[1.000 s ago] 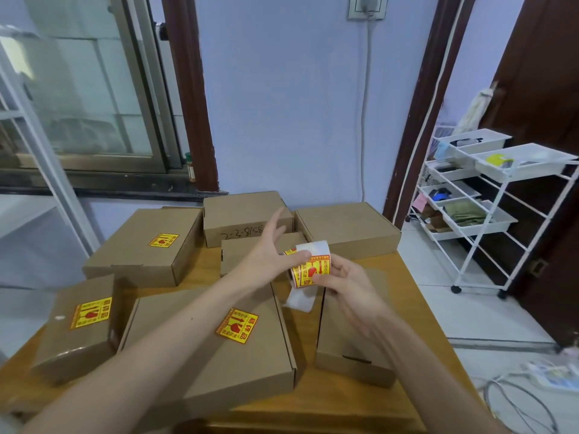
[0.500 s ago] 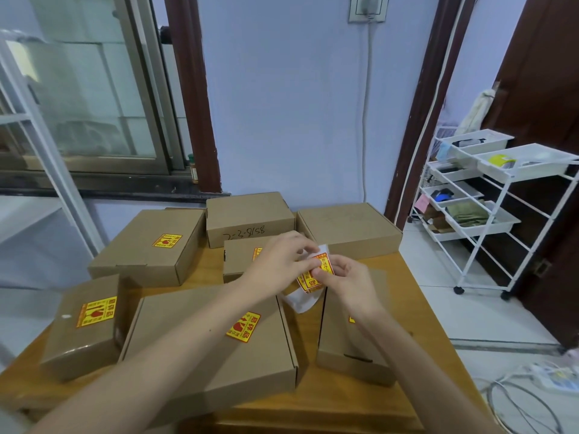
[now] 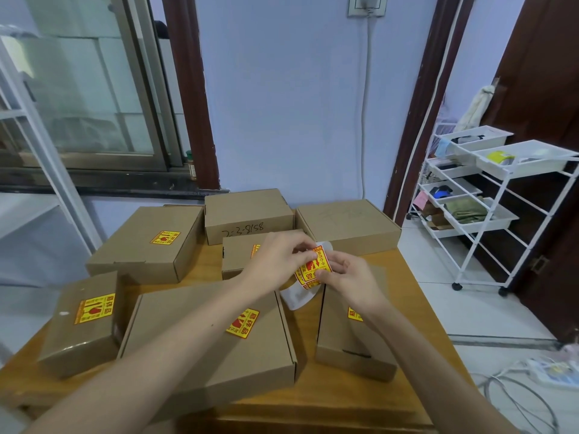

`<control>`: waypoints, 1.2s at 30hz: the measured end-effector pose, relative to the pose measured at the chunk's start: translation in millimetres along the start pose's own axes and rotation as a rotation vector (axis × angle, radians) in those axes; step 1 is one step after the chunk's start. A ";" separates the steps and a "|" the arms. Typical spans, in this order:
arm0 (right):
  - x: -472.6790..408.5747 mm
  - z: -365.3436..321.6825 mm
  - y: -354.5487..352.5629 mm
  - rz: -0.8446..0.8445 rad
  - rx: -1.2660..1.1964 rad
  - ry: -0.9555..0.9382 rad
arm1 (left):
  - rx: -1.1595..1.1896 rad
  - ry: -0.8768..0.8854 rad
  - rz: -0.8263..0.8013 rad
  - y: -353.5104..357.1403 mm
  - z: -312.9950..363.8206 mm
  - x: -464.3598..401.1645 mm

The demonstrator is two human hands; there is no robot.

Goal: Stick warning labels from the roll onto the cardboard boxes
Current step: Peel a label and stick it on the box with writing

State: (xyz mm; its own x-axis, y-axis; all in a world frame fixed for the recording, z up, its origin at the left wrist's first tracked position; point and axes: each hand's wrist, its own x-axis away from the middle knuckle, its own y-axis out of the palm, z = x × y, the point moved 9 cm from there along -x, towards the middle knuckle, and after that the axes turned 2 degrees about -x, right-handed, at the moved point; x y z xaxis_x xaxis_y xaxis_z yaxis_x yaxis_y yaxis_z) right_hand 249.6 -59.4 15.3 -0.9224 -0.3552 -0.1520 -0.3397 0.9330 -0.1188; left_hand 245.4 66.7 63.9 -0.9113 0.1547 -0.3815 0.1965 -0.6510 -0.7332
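Note:
My right hand holds the label roll, yellow and red, above the table's middle. My left hand pinches the top edge of a label on the roll. A white strip of backing paper hangs below the roll. Several cardboard boxes lie on the wooden table. Labels show on the far left box, the near left box, the big front box, the middle box and the right front box. The back centre box and back right box show no label.
A white wire rack with trays stands to the right on the tiled floor. Cables and a power strip lie on the floor at the lower right. A window with a sill is behind the table on the left.
My left hand came down from an open reach onto the roll and now pinches a label. The roll has turned slightly in my right hand.

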 end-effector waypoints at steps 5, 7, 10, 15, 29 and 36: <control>-0.3 3.8 -0.9 0.023 -0.010 0.013 | -0.006 0.010 0.035 -0.8 -0.5 2.7; -0.2 5.0 -2.3 0.041 -0.014 0.015 | -0.037 0.038 0.057 -1.5 2.0 4.5; -0.4 4.5 -3.0 0.058 -0.035 0.012 | -0.057 0.075 0.087 -4.4 5.5 6.1; 1.6 3.1 -6.8 0.089 -0.068 0.017 | -0.011 0.124 -0.068 1.9 11.6 8.4; 10.4 -5.9 11.4 -0.103 -0.034 0.012 | -0.150 0.097 -0.121 -0.3 17.1 10.1; 10.9 -8.9 9.7 -0.064 0.005 -0.006 | -0.112 0.108 -0.028 -5.4 19.1 12.7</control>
State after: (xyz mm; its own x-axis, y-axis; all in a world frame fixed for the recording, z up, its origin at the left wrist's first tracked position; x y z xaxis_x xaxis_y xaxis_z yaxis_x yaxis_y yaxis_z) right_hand 234.6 -53.7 21.2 -0.8974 -0.4149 -0.1501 -0.3974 0.9079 -0.1336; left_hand 225.9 58.0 73.8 -0.8741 0.2546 -0.4137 0.2161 -0.5589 -0.8006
